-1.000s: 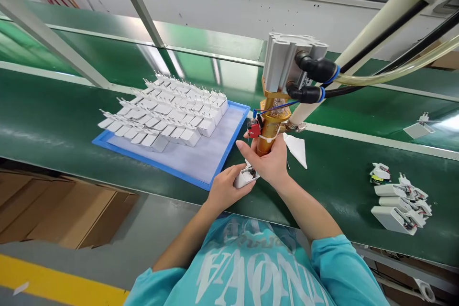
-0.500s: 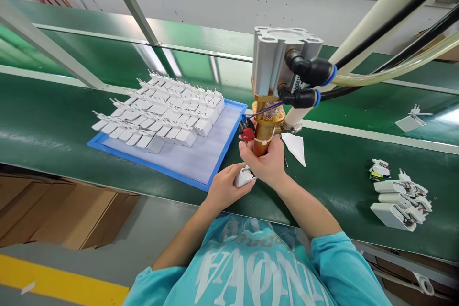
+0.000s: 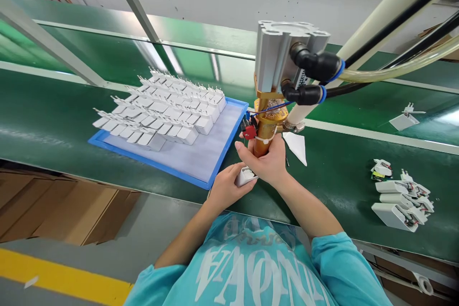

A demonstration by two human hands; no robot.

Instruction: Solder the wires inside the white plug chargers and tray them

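My left hand is closed round a small white plastic charger housing, with its open end facing up and white material inside. My right hand wraps round the brass-coloured barrel of a pneumatic glue dispensing valve, thumb raised beside a red switch. The valve's tip is hidden behind my right hand, just over the housing's opening. A silver air cylinder with black hose fittings tops the valve.
Several white chargers with pins stand in rows on a blue-rimmed tray at left. Several open housings with wired boards lie at right. A lone charger sits farther back. White paper lies beside the valve. Cardboard boxes stand below the bench.
My right thumb has shifted slightly off the red switch. More white material shows inside the housing. Both hands keep their grips, and the view has shifted a little.
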